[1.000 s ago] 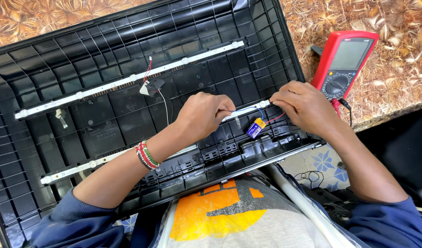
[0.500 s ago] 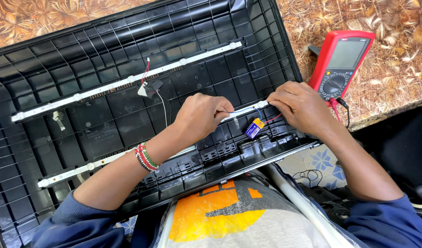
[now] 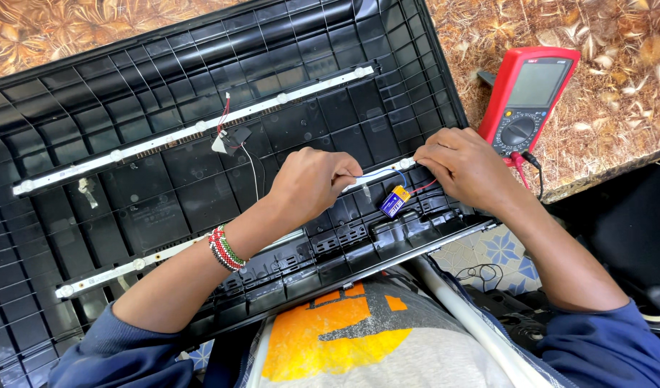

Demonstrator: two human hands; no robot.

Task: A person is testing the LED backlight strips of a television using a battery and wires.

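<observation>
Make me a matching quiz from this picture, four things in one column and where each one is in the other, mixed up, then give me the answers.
1. multimeter
2. small battery
3. beaded bracelet
4. upper light strip

A. on the left wrist
B. across the black panel's far half
C. on the patterned table, right of the panel
D. on the panel, below the gap between the left hand and right hand

Pairs: 1-C, 2-D, 3-A, 4-B

We see a thin blue wire (image 3: 379, 172) stretched in a shallow arc between our two hands, just above the right end of a white light strip (image 3: 164, 251) that lies slantwise in the black ribbed panel (image 3: 143, 179). A small blue-and-yellow battery (image 3: 394, 202) lies tilted just below the wire.
</observation>
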